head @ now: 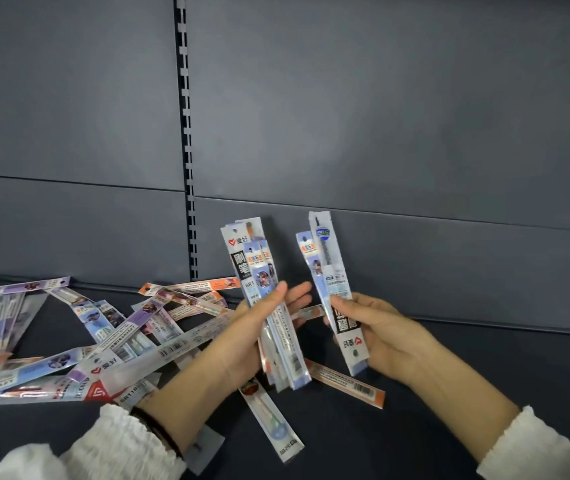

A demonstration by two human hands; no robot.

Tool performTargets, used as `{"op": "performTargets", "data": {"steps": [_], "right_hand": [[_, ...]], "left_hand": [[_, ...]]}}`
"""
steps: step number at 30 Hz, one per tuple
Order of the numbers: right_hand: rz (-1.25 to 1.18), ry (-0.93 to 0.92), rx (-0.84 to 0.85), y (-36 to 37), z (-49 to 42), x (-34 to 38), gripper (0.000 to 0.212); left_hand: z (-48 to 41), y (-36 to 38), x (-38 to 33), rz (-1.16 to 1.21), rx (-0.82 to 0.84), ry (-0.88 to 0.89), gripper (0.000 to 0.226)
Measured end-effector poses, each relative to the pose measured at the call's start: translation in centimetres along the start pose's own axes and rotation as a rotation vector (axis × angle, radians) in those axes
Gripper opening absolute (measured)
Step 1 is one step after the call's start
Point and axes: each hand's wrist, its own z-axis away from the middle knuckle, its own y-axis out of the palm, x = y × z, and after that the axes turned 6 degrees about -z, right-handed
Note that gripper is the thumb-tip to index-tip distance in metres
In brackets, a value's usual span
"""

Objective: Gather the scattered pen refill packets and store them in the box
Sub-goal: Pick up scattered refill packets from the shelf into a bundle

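Observation:
My left hand (252, 336) grips a bunch of several long, narrow pen refill packets (255, 271), held upright above the shelf. Just to its right, my right hand (380, 336) holds two more refill packets (328, 268), also upright, one with a green-and-blue label at its top. Several loose refill packets (110, 334) lie scattered and overlapping on the dark shelf surface to the left. One orange-edged packet (349, 382) lies flat under my hands, and another packet (273, 420) lies beneath my left wrist. No box is in view.
A dark grey shelf floor (415, 445) runs under everything, backed by a grey metal back panel (380, 116). A slotted upright rail (186, 140) runs down the panel left of centre. White sleeve cuffs cover both wrists.

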Motion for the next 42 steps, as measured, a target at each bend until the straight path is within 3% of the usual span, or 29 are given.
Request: {"op": "performTargets", "data": {"steps": [5,10,13,16,20,24,28,30,32,35,38,42], "right_hand": [[0.049,-0.03,-0.005,1.7,0.0,-1.6,0.007],[0.165,-0.11,-0.006,2.0,0.5,-1.7,0.024],[0.289,-0.147,0.017,2.1,0.8,-1.5,0.027],[0.321,-0.141,-0.017,1.6,0.9,-1.2,0.018],[0.065,-0.118,-0.077,0.8,0.4,-0.5,0.016],[-0.335,-0.302,-0.23,-1.5,-0.6,1.5,0.023],[-0.439,-0.388,-0.169,-2.9,-0.3,2.8,0.014],[-0.381,-0.345,-0.124,-2.4,-0.1,2.7,0.004],[-0.286,-0.299,-0.078,-1.4,0.1,2.0,0.008],[0.004,-0.323,-0.002,0.5,0.3,0.6,0.006],[0.272,-0.441,-0.106,2.1,0.7,-0.2,0.01],[0.429,-0.617,-0.243,1.9,0.4,-0.5,0.019]], "left_hand": [[0.6,1.4,0.7,-0.059,0.009,-0.054,0.048],[0.2,0.7,1.1,-0.065,-0.04,-0.073,0.06],[0.0,0.1,0.7,-0.045,-0.047,-0.058,0.054],[0.0,-0.6,0.4,0.03,-0.047,-0.053,0.049],[0.1,-0.7,-0.2,0.145,-0.025,-0.091,0.037],[-0.3,-0.8,-0.1,0.283,0.006,-0.123,0.018],[-0.3,-0.8,0.1,0.311,0.045,-0.22,0.027],[-0.1,-0.6,0.2,0.264,0.037,-0.228,0.034],[-0.7,0.2,0.0,0.167,0.018,-0.238,0.041],[-0.5,1.0,0.1,-0.14,0.041,-0.161,0.083],[0.5,1.8,0.2,-0.21,0.229,-0.232,0.053],[1.0,1.5,0.6,-0.166,0.301,-0.228,0.048]]}}
